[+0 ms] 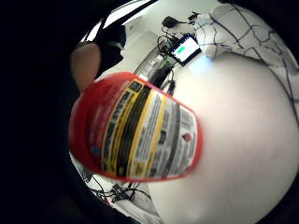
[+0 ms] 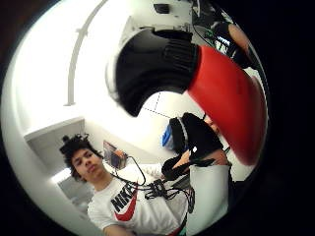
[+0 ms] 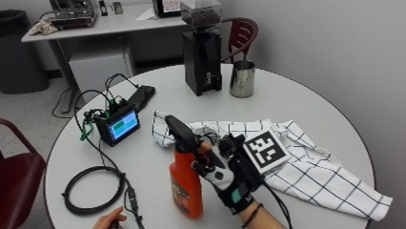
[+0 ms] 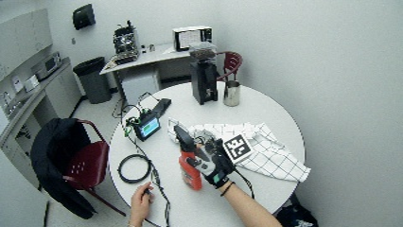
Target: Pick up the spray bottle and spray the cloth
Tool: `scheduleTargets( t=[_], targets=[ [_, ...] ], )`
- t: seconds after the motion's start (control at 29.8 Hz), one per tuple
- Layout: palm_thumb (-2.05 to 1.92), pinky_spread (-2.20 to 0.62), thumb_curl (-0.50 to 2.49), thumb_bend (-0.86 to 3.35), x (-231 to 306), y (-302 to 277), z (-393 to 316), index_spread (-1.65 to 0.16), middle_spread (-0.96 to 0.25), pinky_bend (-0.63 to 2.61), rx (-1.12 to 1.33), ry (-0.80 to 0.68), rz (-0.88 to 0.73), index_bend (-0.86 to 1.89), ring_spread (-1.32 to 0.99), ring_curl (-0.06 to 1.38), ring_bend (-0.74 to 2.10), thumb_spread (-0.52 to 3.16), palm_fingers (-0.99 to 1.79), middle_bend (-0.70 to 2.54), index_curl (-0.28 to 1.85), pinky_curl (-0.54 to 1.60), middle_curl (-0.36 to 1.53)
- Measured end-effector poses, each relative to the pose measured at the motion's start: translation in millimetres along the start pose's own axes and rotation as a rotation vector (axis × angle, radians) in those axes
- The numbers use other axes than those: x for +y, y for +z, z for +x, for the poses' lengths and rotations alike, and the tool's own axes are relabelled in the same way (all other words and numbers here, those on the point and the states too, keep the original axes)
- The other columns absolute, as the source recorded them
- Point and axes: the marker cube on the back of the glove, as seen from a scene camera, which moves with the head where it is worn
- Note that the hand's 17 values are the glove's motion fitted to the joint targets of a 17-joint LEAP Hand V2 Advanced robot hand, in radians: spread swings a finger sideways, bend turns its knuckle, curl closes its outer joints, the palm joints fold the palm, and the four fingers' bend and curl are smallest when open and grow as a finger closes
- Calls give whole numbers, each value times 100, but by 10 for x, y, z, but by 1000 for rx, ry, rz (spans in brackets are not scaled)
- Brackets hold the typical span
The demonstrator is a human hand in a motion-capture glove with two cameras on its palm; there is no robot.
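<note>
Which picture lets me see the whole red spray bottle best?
The outside view: the spray bottle shows whole, black nozzle to red base, held by the right hand. The wide outside view shows it whole but smaller. The little finger side palm view shows only its label, the thumb side one its black sprayer and red shoulder.

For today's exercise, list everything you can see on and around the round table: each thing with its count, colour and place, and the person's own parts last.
Spray bottle: one, red with black nozzle, near table edge.
Cloth: one, white with black checks, beside the bottle.
Coffee grinder: one, black, far side.
Metal jug: one, silver, beside the grinder.
Small screen: one, black, lit green.
Cable coil: one, black, near edge.
Table: one, white, round.
Chair: one, dark red, beside table.
Right hand: gloved black, grips the bottle.
Bare hand: rests at table edge.
</note>
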Motion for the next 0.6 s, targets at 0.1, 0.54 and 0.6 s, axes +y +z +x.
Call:
scheduleTargets(
  t=[0.1,0.54,0.6],
  targets=[
    [74,14,51,-2,277,-241,-52,-28,-9,19,56,14,35,8,-7,37,48,108,72,49,35,34,43],
    [73,17,46,-3,1476,-1122,-201,-30,-8,16,648,57,61,11,-5,37,47,111,80,50,30,31,43],
    [72,18,45,-3,1501,-1134,-181,-31,-8,17,711,66,52,12,-5,37,45,111,78,50,30,31,43]
  ],
)
